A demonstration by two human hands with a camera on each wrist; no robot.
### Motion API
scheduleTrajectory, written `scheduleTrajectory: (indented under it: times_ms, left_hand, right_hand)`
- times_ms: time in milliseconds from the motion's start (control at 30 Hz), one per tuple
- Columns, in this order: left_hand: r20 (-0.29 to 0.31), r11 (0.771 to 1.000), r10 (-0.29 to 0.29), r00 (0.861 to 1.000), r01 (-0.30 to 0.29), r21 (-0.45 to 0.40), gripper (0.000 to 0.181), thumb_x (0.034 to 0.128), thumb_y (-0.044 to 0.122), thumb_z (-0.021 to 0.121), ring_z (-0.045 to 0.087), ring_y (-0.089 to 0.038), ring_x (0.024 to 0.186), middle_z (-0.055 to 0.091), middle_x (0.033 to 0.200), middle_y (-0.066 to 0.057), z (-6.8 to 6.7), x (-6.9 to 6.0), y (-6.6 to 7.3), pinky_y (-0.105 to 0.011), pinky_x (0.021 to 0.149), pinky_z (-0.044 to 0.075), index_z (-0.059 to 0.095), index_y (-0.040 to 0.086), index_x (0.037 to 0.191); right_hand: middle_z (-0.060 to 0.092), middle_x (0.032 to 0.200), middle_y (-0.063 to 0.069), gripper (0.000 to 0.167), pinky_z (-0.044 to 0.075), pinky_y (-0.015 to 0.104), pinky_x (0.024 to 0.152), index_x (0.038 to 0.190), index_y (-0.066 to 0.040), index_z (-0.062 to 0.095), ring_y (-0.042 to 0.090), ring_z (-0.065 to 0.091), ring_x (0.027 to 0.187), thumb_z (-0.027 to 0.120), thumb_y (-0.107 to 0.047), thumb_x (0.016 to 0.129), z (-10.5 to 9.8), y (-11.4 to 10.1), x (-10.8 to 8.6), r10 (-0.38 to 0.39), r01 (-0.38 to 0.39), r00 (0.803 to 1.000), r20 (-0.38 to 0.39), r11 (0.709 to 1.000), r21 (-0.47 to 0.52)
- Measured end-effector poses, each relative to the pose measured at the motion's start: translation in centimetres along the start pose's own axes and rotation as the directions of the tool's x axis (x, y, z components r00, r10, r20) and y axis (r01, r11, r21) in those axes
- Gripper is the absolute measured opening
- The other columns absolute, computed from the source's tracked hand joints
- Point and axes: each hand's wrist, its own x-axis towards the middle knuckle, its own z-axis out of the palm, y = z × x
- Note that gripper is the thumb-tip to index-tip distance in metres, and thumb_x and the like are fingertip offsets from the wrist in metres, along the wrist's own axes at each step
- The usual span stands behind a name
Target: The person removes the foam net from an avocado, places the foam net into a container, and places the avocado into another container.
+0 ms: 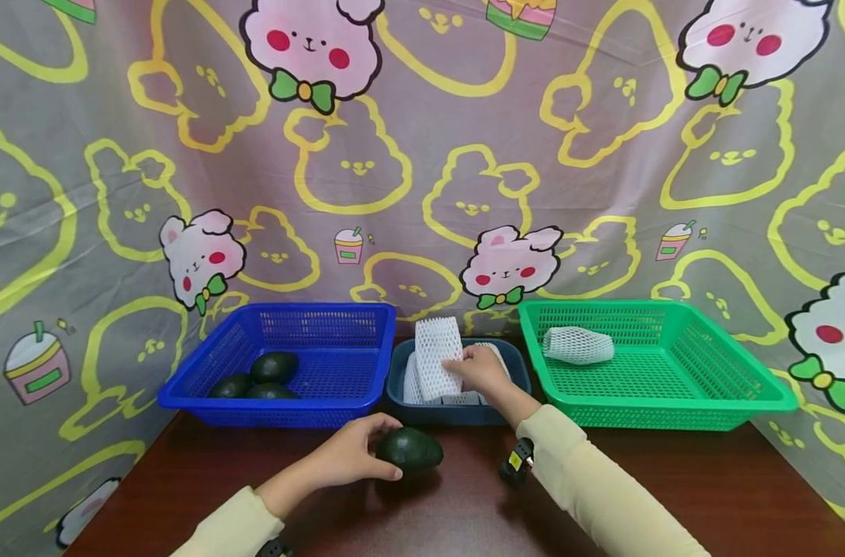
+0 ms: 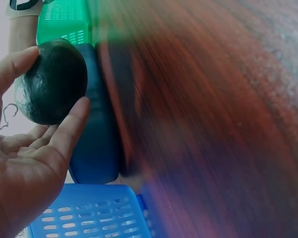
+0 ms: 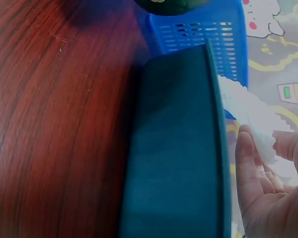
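Note:
A dark green avocado (image 1: 410, 452) is gripped by my left hand (image 1: 353, 452) above the front of the table. The left wrist view shows thumb and fingers around the avocado (image 2: 54, 82). My right hand (image 1: 481, 370) pinches a white foam net sleeve (image 1: 436, 356) and holds it upright over the dark teal bin (image 1: 457, 415). In the right wrist view the foam net sleeve (image 3: 253, 119) sits between thumb and fingers, above the bin's rim. More white foam net sleeves (image 1: 490, 357) lie in that bin, partly hidden by the hand.
On the left stands a blue basket (image 1: 339, 379) with several avocados (image 1: 275, 367) at its left side. To the right, a green basket (image 1: 673, 371) has one item in a white foam net (image 1: 578, 345). A patterned cloth (image 1: 422, 232) hangs behind, and brown table (image 1: 450, 510) lies in front.

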Motion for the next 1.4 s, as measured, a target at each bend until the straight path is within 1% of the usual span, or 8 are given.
scheduleTrajectory:
  times_ms: [300, 467, 600, 767, 933, 1100, 1233, 1400]
  left_hand:
    - [0.003, 1.000, -0.018, 1.000, 0.017, 0.007, 0.058, 0.0721, 0.017, 0.084, 0.061, -0.018, 0.095, 0.063, 0.104, -0.005, -0.2, 0.0, -0.1, -0.030, 0.078, 0.052, 0.057, 0.000, 0.120]
    - [0.001, 1.000, -0.023, 1.000, 0.023, 0.019, 0.057, 0.0723, 0.018, 0.084, 0.062, -0.018, 0.095, 0.063, 0.104, -0.005, -0.3, 0.1, -0.2, -0.031, 0.079, 0.053, 0.057, 0.000, 0.119]
    - [0.003, 1.000, -0.023, 1.000, 0.023, 0.015, 0.057, 0.0727, 0.018, 0.084, 0.062, -0.018, 0.095, 0.063, 0.104, -0.006, -0.3, 0.1, -0.4, -0.030, 0.078, 0.053, 0.057, -0.001, 0.119]
    - [0.003, 1.000, -0.020, 1.000, 0.020, -0.005, 0.057, 0.0727, 0.017, 0.084, 0.062, -0.018, 0.095, 0.063, 0.104, -0.006, -0.3, 0.1, -0.3, -0.029, 0.078, 0.053, 0.056, -0.001, 0.120]
    - [0.002, 1.000, -0.015, 1.000, 0.016, -0.019, 0.058, 0.0724, 0.015, 0.084, 0.062, -0.018, 0.096, 0.063, 0.105, -0.007, -0.3, 0.1, -0.2, -0.029, 0.078, 0.052, 0.056, -0.001, 0.120]
    - [0.001, 1.000, -0.014, 1.000, 0.014, -0.016, 0.058, 0.0722, 0.015, 0.084, 0.062, -0.017, 0.096, 0.063, 0.104, -0.006, -0.2, 0.1, -0.2, -0.028, 0.077, 0.053, 0.056, -0.001, 0.120]
    - [-0.001, 1.000, -0.010, 1.000, 0.010, -0.012, 0.057, 0.0720, 0.015, 0.084, 0.062, -0.017, 0.096, 0.063, 0.104, -0.006, -0.3, 0.0, -0.3, -0.027, 0.078, 0.053, 0.056, -0.001, 0.120]
    - [0.000, 1.000, -0.001, 1.000, 0.001, -0.009, 0.057, 0.0720, 0.015, 0.084, 0.062, -0.018, 0.096, 0.063, 0.104, -0.006, -0.4, -0.2, -0.1, -0.028, 0.078, 0.053, 0.057, -0.001, 0.119]
  right_hand:
    - [0.063, 0.082, 0.012, 0.021, 0.056, 0.033, 0.059, 0.087, 0.003, 0.063, 0.017, 0.062, 0.061, 0.072, -0.016, 0.088, 1.9, 0.4, 0.5, 0.059, -0.059, 0.998, 0.017, 0.998, -0.001]
    - [0.062, 0.074, 0.013, 0.020, 0.056, 0.034, 0.055, 0.082, 0.001, 0.059, 0.019, 0.063, 0.054, 0.073, -0.013, 0.086, 2.3, 0.4, 0.3, 0.059, -0.059, 0.998, 0.023, 0.998, -0.025]
    - [0.061, 0.068, 0.012, 0.023, 0.054, 0.032, 0.052, 0.076, -0.001, 0.058, 0.018, 0.062, 0.050, 0.074, -0.015, 0.084, 2.4, 0.3, 0.1, 0.017, -0.016, 1.000, 0.006, 0.990, -0.141]
    - [0.059, 0.062, 0.009, 0.028, 0.050, 0.028, 0.048, 0.073, -0.002, 0.057, 0.015, 0.060, 0.046, 0.076, -0.020, 0.082, 2.6, 0.2, 0.2, -0.058, 0.050, 0.998, -0.015, 0.945, -0.324]
    - [0.061, 0.070, 0.010, 0.031, 0.050, 0.032, 0.055, 0.085, 0.003, 0.062, 0.019, 0.059, 0.056, 0.078, -0.023, 0.081, 2.9, 0.2, 0.3, -0.118, 0.091, 0.992, -0.034, 0.890, -0.446]
    - [0.065, 0.107, 0.021, 0.057, 0.051, 0.043, 0.083, 0.117, 0.011, 0.058, 0.031, 0.063, 0.092, 0.080, -0.027, 0.081, 3.2, 0.1, 0.3, -0.157, 0.094, 0.985, -0.068, 0.830, -0.550]
    - [0.057, 0.124, 0.028, 0.083, 0.048, 0.048, 0.091, 0.136, 0.014, 0.039, 0.039, 0.059, 0.108, 0.081, -0.029, 0.080, 3.4, -0.1, 0.2, -0.131, 0.056, 0.987, -0.094, 0.825, -0.563]
    - [0.055, 0.128, 0.029, 0.091, 0.048, 0.048, 0.092, 0.142, 0.012, 0.029, 0.039, 0.058, 0.110, 0.081, -0.030, 0.080, 3.3, -0.1, 0.2, -0.119, 0.037, 0.986, -0.114, 0.836, -0.548]
